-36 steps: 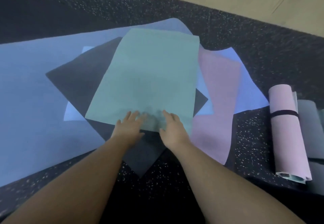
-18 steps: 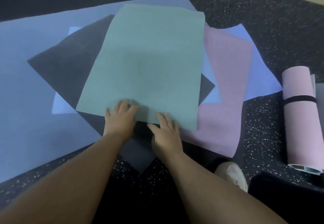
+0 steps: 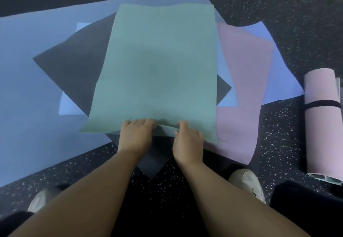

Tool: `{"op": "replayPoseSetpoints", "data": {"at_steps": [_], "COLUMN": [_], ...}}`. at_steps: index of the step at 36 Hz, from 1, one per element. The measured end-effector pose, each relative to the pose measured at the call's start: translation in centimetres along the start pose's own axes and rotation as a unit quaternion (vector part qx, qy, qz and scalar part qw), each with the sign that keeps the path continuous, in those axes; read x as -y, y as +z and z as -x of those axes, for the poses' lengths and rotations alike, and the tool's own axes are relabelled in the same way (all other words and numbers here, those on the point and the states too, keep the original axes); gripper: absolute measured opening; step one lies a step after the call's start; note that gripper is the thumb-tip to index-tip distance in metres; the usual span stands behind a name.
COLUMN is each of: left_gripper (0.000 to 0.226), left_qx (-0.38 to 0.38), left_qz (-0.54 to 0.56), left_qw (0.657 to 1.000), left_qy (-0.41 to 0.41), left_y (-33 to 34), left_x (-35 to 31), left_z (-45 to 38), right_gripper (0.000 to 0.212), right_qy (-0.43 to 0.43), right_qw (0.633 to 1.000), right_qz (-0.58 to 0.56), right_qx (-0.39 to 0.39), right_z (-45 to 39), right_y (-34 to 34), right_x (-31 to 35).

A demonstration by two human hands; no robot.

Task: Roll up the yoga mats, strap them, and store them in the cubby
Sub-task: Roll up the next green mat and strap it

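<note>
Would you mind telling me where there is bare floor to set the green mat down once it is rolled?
Bare speckled floor lies between the flat pink mat and the strapped pink roll, and along the far edge beyond the blue mats. The middle is crowded: the green mat lies over the black mat.

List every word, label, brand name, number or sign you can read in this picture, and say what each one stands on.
None: no readable text shows anywhere.
The green mat, black mat, pink mat and blue mats are plain.
The rolled pink mat and its black strap carry no label.
The white shoe is too blurred to show any brand.
</note>
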State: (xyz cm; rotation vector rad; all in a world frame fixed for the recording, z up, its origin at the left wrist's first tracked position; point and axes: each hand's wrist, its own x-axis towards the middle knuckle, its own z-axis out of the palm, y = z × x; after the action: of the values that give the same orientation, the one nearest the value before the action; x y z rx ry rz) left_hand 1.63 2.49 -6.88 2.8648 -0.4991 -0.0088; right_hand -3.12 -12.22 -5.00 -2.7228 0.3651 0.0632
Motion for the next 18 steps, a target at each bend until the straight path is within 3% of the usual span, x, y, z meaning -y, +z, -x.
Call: {"op": "replayPoseSetpoints", "data": {"at_steps": [4,10,13,15,18], "left_gripper": [0.013,0.016,0.031,0.054,0.068], "left_qx": [0.081,0.017,0.034,0.036,0.014], "left_qz": [-0.018,0.033,0.028,0.008,-0.024], "left_qw": [0.996,0.996,0.992,0.99,0.993], "left_qy": [-0.016,0.086,0.12,0.133,0.113], "left_y": [0.2,2.0,2.4,2.3,1.9], "left_x": [-0.9,0.4,1.4,1.8,2.1], "left_z": [1.8,4.8,5.8,6.3,6.5], "right_gripper": [0.028,0.024,0.02,0.017,0.012], "right_qy": [-0.019,-0.039,-0.055,-0.059,-0.059], "right_qw": [0.996,0.989,0.987,0.987,0.986], "right_qz": [0.058,0.089,0.088,0.083,0.094], "right_qx": [0.07,0.11,0.12,0.127,0.123], "right_z": [0.9,2.1,1.9,1.7,1.7], "right_y": [-0.3,0.3,0.4,0.3,0.6], "right_x": [-1.2,-2.1,-2.1,-2.1,-2.3]}}
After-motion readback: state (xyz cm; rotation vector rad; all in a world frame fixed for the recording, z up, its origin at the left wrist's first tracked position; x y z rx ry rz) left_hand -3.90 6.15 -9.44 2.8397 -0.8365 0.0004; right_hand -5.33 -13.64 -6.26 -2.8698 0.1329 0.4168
